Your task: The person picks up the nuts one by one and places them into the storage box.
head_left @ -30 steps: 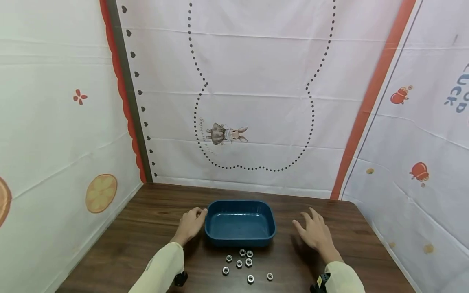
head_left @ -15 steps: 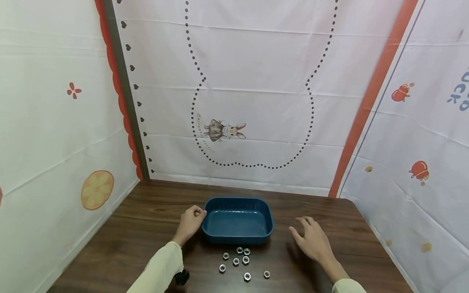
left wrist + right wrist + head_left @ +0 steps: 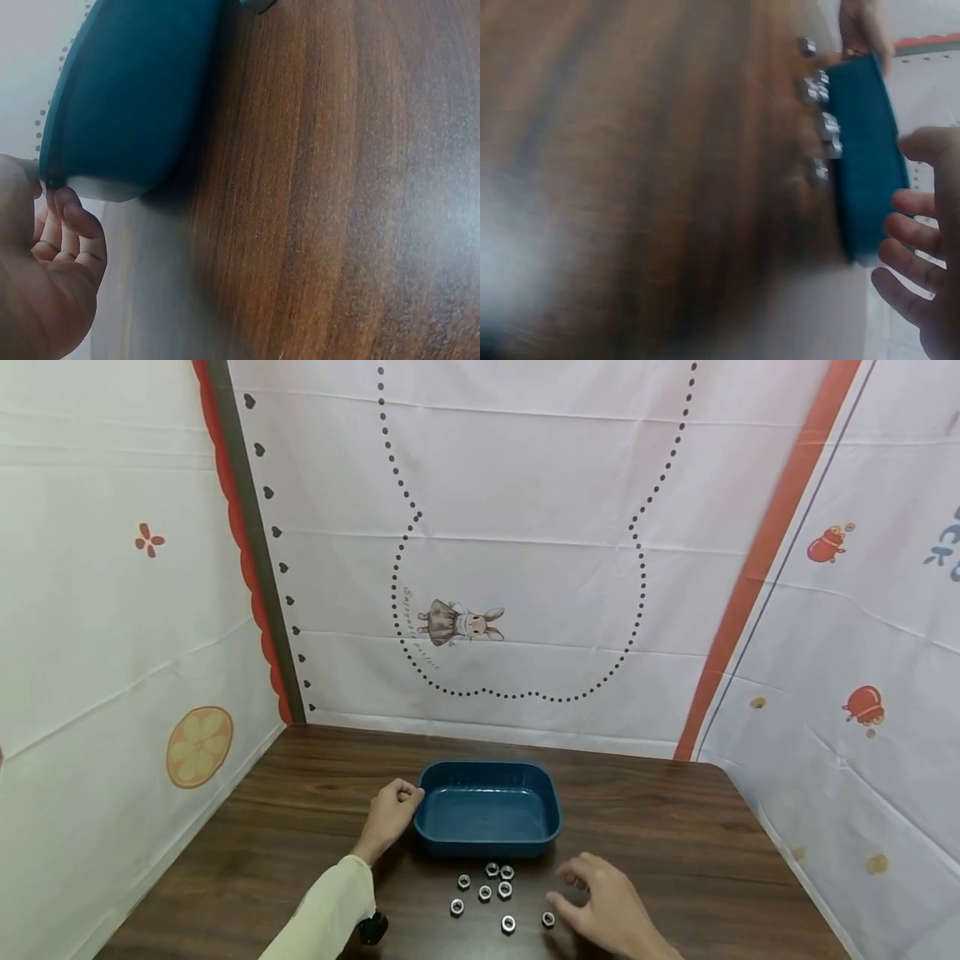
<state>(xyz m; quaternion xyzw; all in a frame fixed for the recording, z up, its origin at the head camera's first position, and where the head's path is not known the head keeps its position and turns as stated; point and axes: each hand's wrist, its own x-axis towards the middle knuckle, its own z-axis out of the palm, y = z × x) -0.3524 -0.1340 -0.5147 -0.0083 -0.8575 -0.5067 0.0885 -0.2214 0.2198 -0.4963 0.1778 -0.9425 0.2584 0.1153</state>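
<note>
A blue rectangular tray (image 3: 487, 848) stands on the table with nothing inside. At its left end my left hand (image 3: 390, 814) pinches the rim between thumb and curled fingers; the left wrist view shows this left hand (image 3: 52, 262) at the tray's edge. Several metal hex nuts (image 3: 505, 890) lie scattered on the wood in front of the tray. My right hand (image 3: 603, 902) hovers over the table just right of the rightmost nut (image 3: 548, 919), fingers loosely bent and thumb apart. In the right wrist view the right hand's fingers (image 3: 911, 236) are spread and hold nothing.
The dark wooden table (image 3: 720, 843) reaches back to a white printed cloth (image 3: 525, 568). More cloth walls (image 3: 862, 652) close off the left and right sides. A small black device (image 3: 372, 928) sits under the left sleeve.
My right hand has moved left and toward me, from beside the tray to near the rightmost nut. The left hand stays at the tray's rim, its fingers more curled.
</note>
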